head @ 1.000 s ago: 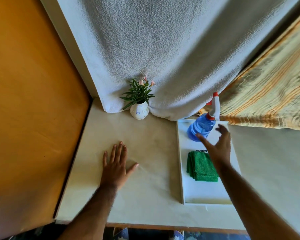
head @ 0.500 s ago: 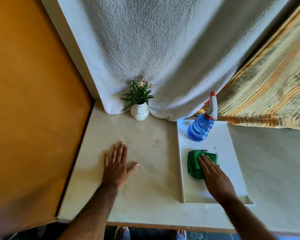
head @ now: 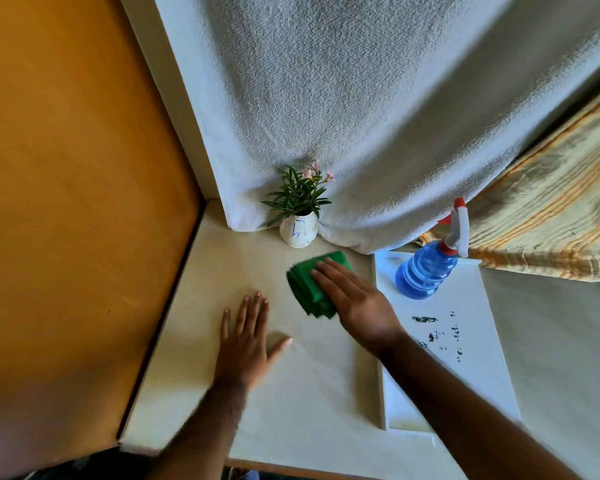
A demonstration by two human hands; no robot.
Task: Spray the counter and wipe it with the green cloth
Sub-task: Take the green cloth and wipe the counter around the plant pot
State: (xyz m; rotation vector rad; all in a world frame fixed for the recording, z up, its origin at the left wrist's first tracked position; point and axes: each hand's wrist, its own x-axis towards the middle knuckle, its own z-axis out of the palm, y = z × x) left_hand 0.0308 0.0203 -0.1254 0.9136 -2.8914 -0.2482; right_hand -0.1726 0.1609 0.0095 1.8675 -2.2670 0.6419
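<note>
The folded green cloth [head: 309,285] lies on the cream counter [head: 291,393], just in front of the small vase. My right hand [head: 357,299] presses flat on the cloth's right half, fingers pointing toward the back left. Flat on the counter to the left of the cloth rests my left hand [head: 246,337], fingers spread, holding nothing. The blue spray bottle [head: 426,271] with a white and red trigger head stands at the far end of the white tray [head: 478,358], to the right of my right hand.
A white vase with a green plant [head: 298,223] stands at the back of the counter against a hanging white towel [head: 361,116]. An orange wall [head: 66,202] borders the counter's left edge. A striped yellow fabric [head: 551,223] lies at the back right. Dark specks mark the tray.
My right hand went from near the bottle down onto the cloth on the tray, then carried it left onto the counter near the vase. The left hand stayed flat in place.
</note>
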